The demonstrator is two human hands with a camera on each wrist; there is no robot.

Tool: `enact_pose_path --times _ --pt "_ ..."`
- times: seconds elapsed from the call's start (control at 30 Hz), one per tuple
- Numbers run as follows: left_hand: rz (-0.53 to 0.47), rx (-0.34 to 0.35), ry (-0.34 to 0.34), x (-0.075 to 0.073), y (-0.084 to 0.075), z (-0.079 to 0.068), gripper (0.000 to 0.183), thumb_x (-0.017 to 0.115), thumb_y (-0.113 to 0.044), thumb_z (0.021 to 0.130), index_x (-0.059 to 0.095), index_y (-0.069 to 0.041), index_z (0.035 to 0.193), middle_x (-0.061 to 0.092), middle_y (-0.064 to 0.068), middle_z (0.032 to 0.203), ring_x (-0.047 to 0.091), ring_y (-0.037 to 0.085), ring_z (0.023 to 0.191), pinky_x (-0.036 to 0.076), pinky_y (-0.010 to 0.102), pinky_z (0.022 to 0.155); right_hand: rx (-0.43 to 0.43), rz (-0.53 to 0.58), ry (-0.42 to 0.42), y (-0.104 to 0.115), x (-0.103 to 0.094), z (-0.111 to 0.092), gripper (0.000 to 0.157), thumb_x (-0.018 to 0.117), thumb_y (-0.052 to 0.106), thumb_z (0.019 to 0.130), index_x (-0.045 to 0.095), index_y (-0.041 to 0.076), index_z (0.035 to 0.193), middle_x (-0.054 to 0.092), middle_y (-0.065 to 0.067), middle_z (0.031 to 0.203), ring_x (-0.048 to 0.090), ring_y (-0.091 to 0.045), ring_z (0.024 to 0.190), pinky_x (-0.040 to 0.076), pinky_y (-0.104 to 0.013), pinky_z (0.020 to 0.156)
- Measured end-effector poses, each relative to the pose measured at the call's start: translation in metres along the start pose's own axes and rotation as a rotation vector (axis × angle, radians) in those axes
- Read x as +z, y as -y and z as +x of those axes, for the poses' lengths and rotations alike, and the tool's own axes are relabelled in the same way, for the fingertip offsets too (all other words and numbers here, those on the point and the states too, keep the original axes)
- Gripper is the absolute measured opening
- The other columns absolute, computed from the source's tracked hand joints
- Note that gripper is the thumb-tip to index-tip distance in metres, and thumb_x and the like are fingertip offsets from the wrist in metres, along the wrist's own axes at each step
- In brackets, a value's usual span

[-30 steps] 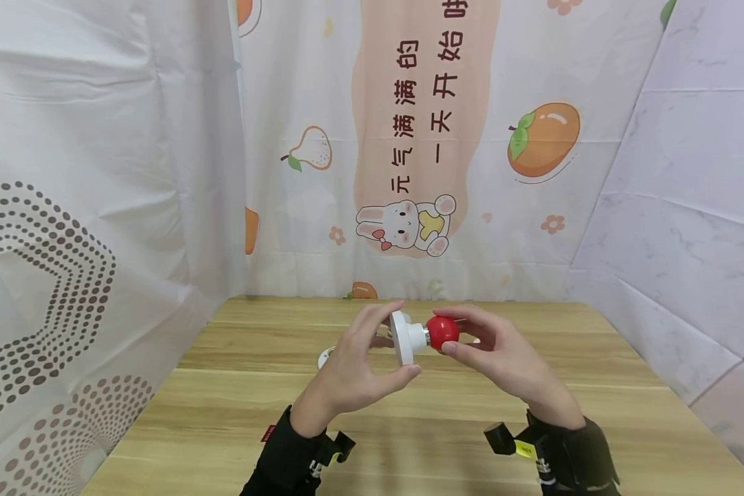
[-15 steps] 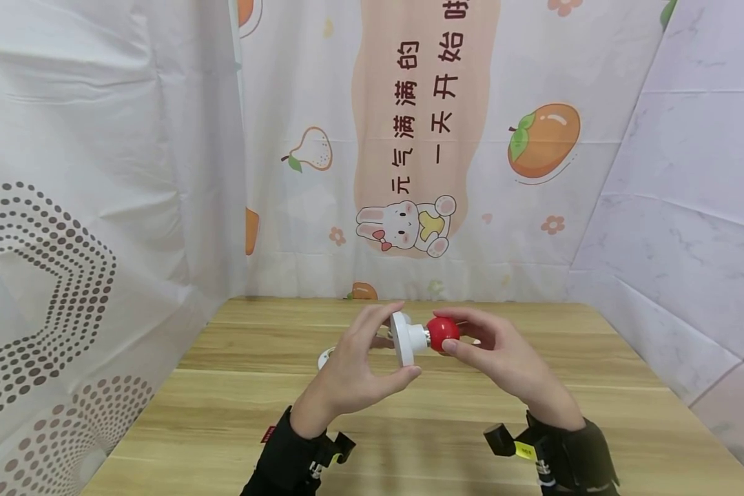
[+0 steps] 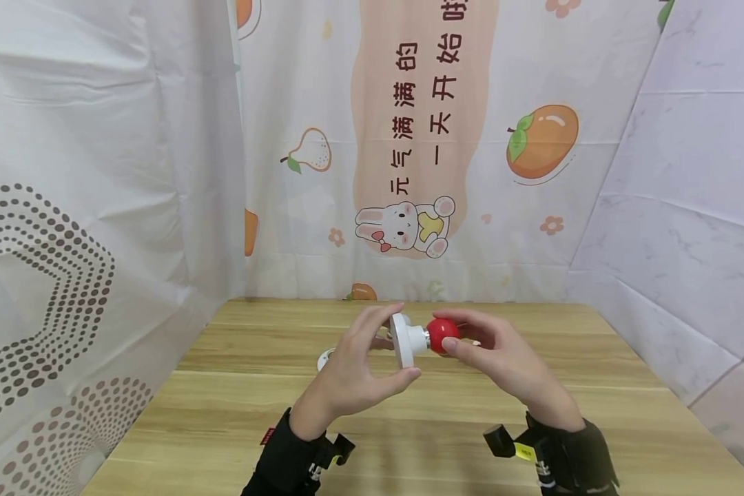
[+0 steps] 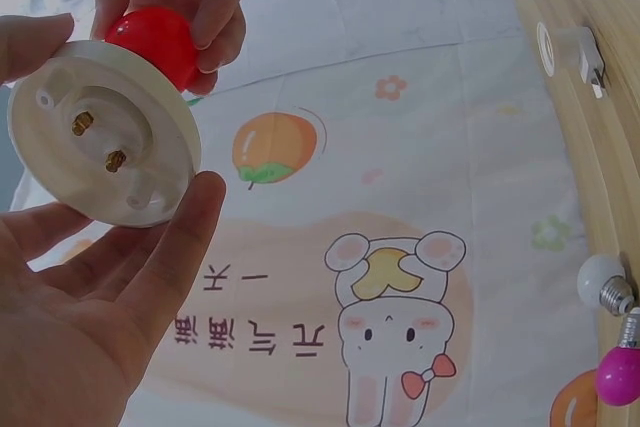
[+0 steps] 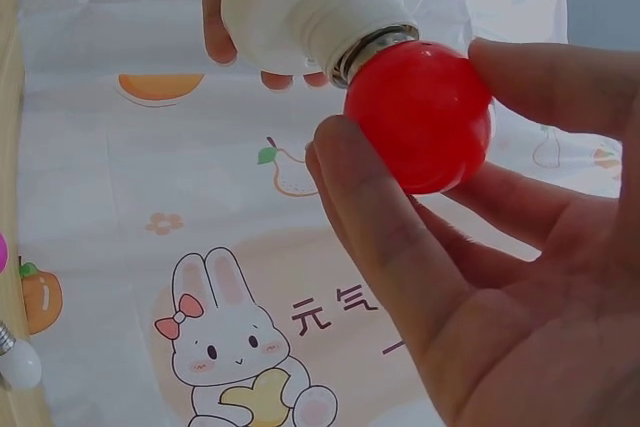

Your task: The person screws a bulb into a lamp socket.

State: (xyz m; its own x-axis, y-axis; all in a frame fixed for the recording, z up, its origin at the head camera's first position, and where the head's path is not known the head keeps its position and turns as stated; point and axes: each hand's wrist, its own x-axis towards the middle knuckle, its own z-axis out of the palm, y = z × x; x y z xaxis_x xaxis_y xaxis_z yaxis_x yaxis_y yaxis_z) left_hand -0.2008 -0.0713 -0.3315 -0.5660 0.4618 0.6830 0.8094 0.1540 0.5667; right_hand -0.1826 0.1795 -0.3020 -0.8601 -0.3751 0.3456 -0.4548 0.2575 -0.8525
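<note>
Red bulb point(image 3: 440, 333) — still against the white socket point(image 3: 410, 339), scarcely moved.

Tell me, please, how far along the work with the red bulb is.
Done: the round, glossy red bulb meets the round white plastic holder, its silver metal base at the holder's mouth. In hand: the left fingers grip the holder, the right fingers the bulb. Likely remaining: seating it further, since that base shows between them.
</note>
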Motion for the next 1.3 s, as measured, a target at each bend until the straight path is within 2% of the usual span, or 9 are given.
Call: enact_pose_path --times 0.47,0.73,0.93,1.03,1.2,1.3 --pt "0.002 0.022 -0.002 -0.0010 -0.0007 -0.0008 0.078 0.082 -0.017 0.084 0.043 -0.013 0.151 0.052 0.008 0.133 0.056 0.022 0.115 0.059 0.031 0.086 0.012 0.010 0.003 0.0007 0.0020 0.0026 0.038 0.062 0.018 0.101 0.060 0.002 0.135 0.068 -0.015 0.121 0.068 -0.029 0.099 0.060 -0.034 0.083" --pt "0.003 0.027 -0.008 -0.0019 -0.0024 -0.0003 0.078 0.083 -0.018 0.083 0.043 -0.013 0.151 0.051 0.006 0.134 0.055 0.019 0.116 0.058 0.028 0.087 0.015 0.010 -0.001 0.0010 0.0023 0.0030 0.038 0.060 0.019 0.102 0.060 0.002 0.136 0.069 -0.015 0.120 0.069 -0.028 0.099 0.060 -0.035 0.084" --pt "0.000 0.027 -0.009 -0.0021 -0.0036 0.0002 0.078 0.083 -0.017 0.083 0.043 -0.012 0.150 0.051 0.006 0.134 0.055 0.019 0.115 0.058 0.028 0.087 0.030 -0.008 -0.043 -0.0002 0.0040 0.0015 0.039 0.062 0.022 0.101 0.059 0.012 0.139 0.067 -0.009 0.124 0.067 -0.027 0.106 0.059 -0.037 0.083" --pt "0.004 0.025 -0.009 -0.0023 -0.0039 0.0003 0.078 0.083 -0.017 0.083 0.043 -0.012 0.150 0.051 0.006 0.135 0.055 0.019 0.115 0.058 0.028 0.087 -0.009 -0.012 -0.074 -0.0005 0.0059 0.0015 0.037 0.064 0.019 0.100 0.061 0.014 0.137 0.065 -0.008 0.125 0.065 -0.027 0.106 0.059 -0.038 0.078" --pt "0.009 0.013 -0.004 -0.0022 -0.0032 0.0001 0.078 0.083 -0.018 0.083 0.043 -0.013 0.150 0.052 0.009 0.135 0.055 0.018 0.115 0.058 0.029 0.087 -0.125 0.046 -0.109 -0.0017 0.0087 0.0028 0.026 0.066 0.005 0.097 0.066 0.006 0.124 0.063 -0.010 0.124 0.066 -0.028 0.101 0.061 -0.035 0.073" --pt "0.008 0.009 -0.002 -0.0022 -0.0027 0.0000 0.078 0.083 -0.018 0.083 0.043 -0.013 0.150 0.052 0.009 0.134 0.056 0.018 0.114 0.059 0.031 0.087 -0.163 0.055 -0.108 -0.0022 0.0087 0.0028 0.023 0.066 0.002 0.097 0.068 0.005 0.119 0.063 -0.013 0.125 0.066 -0.028 0.100 0.061 -0.034 0.072"
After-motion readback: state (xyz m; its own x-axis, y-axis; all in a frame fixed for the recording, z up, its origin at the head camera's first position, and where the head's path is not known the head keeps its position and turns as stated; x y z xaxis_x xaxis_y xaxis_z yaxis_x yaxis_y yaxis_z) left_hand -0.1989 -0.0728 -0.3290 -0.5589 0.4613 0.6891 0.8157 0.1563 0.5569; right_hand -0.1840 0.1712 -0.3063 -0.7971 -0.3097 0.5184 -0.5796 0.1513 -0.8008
